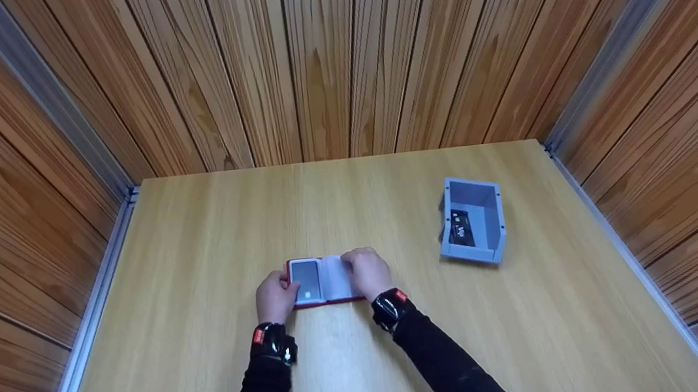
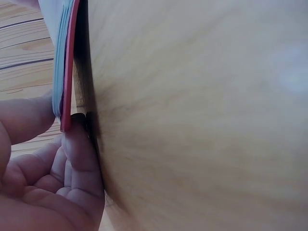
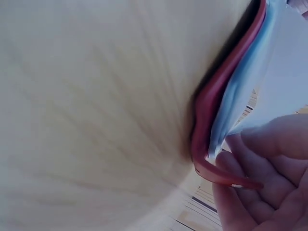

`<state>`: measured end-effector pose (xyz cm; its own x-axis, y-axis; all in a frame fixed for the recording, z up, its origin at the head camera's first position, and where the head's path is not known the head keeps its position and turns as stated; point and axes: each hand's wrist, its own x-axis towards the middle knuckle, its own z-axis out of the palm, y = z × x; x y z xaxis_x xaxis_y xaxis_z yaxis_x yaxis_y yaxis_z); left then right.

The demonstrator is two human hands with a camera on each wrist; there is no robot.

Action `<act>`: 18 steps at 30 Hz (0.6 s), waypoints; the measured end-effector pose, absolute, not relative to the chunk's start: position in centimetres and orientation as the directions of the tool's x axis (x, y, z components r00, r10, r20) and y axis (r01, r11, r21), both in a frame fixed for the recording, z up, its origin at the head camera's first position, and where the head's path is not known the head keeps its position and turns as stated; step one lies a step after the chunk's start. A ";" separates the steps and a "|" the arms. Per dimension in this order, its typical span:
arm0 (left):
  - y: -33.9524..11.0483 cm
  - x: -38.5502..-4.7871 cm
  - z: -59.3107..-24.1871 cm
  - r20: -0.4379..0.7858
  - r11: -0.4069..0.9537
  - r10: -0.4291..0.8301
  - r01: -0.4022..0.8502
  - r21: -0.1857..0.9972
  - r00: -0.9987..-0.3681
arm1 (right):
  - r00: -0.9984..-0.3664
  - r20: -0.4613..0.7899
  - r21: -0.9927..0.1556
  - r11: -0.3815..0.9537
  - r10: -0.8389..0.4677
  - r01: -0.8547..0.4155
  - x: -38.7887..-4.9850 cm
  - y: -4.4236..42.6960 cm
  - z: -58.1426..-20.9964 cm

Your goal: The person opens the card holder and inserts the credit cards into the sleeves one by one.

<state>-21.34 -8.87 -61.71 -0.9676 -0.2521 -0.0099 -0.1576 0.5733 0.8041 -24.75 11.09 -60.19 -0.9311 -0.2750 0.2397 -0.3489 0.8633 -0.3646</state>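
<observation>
A red-covered card holder (image 1: 337, 279) with clear sleeves lies spread on the table between the hands. The left hand (image 1: 275, 298) pinches its left edge; in the left wrist view the thumb is on the sleeves (image 2: 59, 62) and a finger of the left hand (image 2: 53, 168) is against the red cover (image 2: 70, 72). At the right side, the right hand (image 1: 369, 272) holds a sleeve and the cover edge. In the right wrist view the red cover (image 3: 211, 103) bends over the fingers of the right hand (image 3: 264, 178), with the thumb on a clear sleeve (image 3: 279, 82).
A grey-blue bin (image 1: 486, 216) stands on the table to the right, with a black card (image 1: 460, 228) inside it. Wooden walls (image 1: 320, 61) with metal corner rails enclose the table (image 1: 196, 240) at the back and sides.
</observation>
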 end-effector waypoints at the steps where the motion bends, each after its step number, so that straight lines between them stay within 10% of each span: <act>1: -8.9 -21.3 -61.7 0.000 0.578 -0.253 -0.151 0.802 -0.968 | -0.931 0.240 -0.369 0.861 -0.276 -0.350 -24.7 11.1 -60.2; 18: -8.9 -21.4 -61.6 -0.040 0.564 -0.254 -0.182 0.806 -0.966 | -0.946 0.254 -0.448 0.842 -0.203 -0.301 -25.1 10.6 -59.5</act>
<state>-21.45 -8.94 -61.60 -0.9665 -0.2535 -0.0405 -0.1817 0.5639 0.8056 -25.14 10.57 -59.49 -0.9456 -0.2028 0.2544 -0.3011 0.8418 -0.4481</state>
